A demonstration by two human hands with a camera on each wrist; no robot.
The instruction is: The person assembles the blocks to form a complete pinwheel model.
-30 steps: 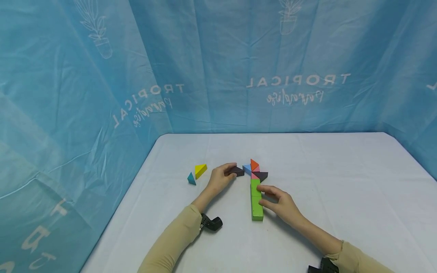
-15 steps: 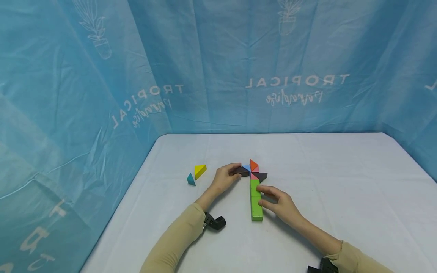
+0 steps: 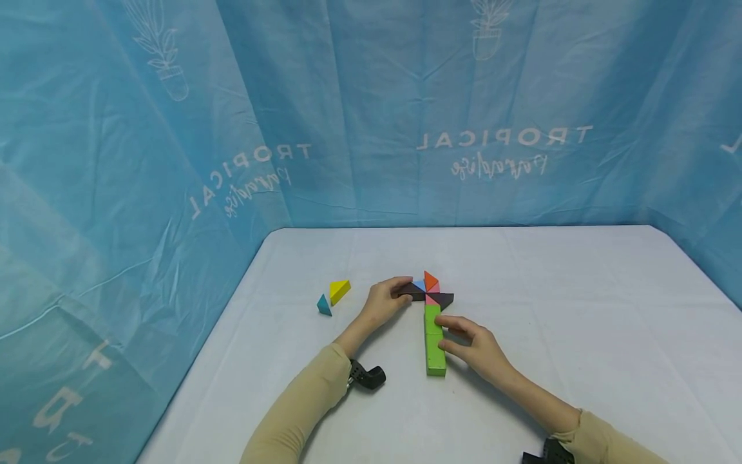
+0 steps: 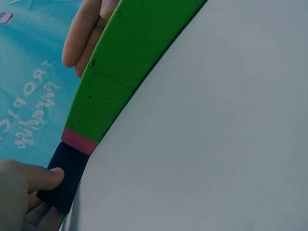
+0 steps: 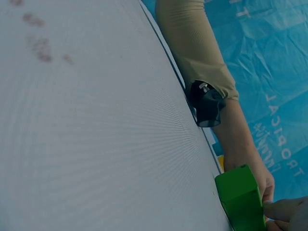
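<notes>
On a white tabletop (image 3: 551,361), blocks (image 3: 436,352) lie before blue curtains (image 3: 371,84).

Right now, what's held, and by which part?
Left hand pinches the left black triangular block near its left end; right hand only touches the two green rectangular blocks.

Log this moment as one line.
left hand: pinches black block beside light-blue block | right hand: touches green blocks | apart on white table: yellow block, teal block
</notes>
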